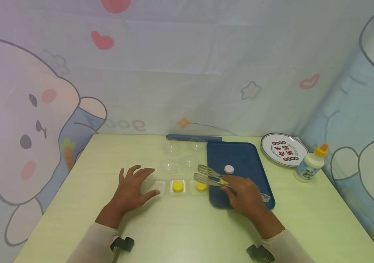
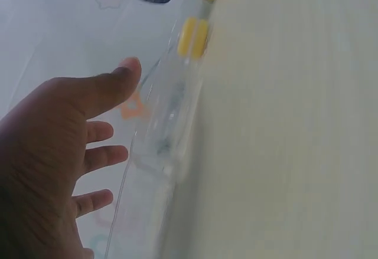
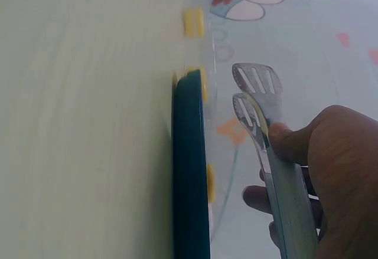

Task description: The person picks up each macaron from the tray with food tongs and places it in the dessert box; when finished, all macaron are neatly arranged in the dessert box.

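My right hand [image 1: 247, 197] holds slotted metal tongs [image 1: 206, 179] over the left side of the blue tray [image 1: 218, 201]. Their tips stand apart with nothing between them, as the right wrist view shows. My left hand [image 1: 131, 191] has its fingers spread, thumb tip beside a clear plastic base [image 1: 160, 188]. One yellow macaron [image 1: 178, 186] sits in the middle clear base. Another yellow macaron [image 1: 201, 187] is in the right-hand base, partly under the tongs. On the tray lies a pale pink macaron [image 1: 228, 169]; a further yellow one shows partly behind the tongs.
Several clear plastic lids [image 1: 168, 166] stand behind the bases. A dark blue-grey stick [image 1: 193, 138] lies along the table's back edge. To the tray's right are a printed white plate [image 1: 280, 153] and a glue bottle with a yellow cap [image 1: 308, 166]. Patterned cloth [image 1: 187, 73] hangs behind.
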A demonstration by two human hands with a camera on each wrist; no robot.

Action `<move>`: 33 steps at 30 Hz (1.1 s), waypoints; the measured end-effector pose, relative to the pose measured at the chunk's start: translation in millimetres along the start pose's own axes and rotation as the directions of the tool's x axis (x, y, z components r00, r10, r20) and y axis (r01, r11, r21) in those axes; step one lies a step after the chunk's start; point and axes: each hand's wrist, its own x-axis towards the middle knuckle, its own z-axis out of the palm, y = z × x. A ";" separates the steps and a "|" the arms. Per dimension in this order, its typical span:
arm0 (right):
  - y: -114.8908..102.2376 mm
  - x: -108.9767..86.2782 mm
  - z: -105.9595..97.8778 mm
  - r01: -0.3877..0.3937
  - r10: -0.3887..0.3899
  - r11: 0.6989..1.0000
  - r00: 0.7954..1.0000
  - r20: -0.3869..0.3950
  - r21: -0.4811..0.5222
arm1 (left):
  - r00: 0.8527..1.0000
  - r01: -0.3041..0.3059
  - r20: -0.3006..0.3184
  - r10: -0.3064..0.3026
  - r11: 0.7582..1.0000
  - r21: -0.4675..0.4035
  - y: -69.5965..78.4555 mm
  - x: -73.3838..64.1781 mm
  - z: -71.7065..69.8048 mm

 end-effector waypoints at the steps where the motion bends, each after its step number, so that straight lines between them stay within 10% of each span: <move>1: 1.8 -1.7 -1.5 -0.004 0.004 1.000 1.000 0.002 -0.008 | 1.000 0.006 -0.003 -0.006 1.000 -0.012 -1.3 -0.6 -0.6; 33: 49.8 -37.3 -32.5 -0.169 0.169 0.985 0.985 -0.019 -0.037 | 1.000 0.010 0.023 -0.008 0.996 -0.091 -13.5 -6.1 6.3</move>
